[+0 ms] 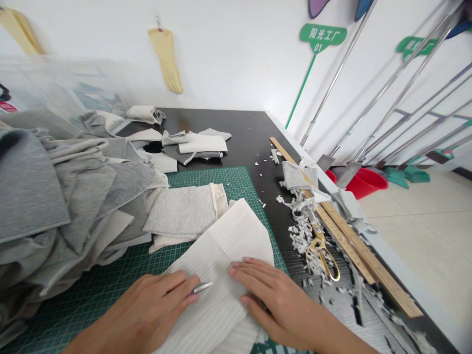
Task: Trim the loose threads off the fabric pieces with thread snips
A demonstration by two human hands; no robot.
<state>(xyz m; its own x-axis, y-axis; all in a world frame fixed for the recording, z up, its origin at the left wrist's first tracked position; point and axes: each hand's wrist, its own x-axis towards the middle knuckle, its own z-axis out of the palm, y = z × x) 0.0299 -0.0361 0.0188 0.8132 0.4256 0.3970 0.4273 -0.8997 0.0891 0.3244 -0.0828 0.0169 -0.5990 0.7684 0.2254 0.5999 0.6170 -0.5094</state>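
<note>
A white ribbed piece of fabric (pixel 236 231) lies in front of me on the green cutting mat (pixel 236 177). My left hand (pixel 158 300) rests over its left side, fingers closed around a small tool with a pointed metal blade (pixel 202 287); the handle is hidden in the grip, so its exact kind cannot be made out. The tip points right, over the cloth. Flat on the fabric's right side lies my right hand (pixel 271 295), fingers stretched out and holding nothing. Just beyond the ribbed piece sits a folded light grey fabric (pixel 180 209).
A big heap of grey fabric (pixel 81 182) covers the left side. Folded pieces (pixel 202 142) lie further back. To the right are gold-handled scissors (pixel 322 253), fabric scraps (pixel 300 231) and wooden rulers (pixel 368 260) along the table edge. Red buckets (pixel 367 182) stand on the floor.
</note>
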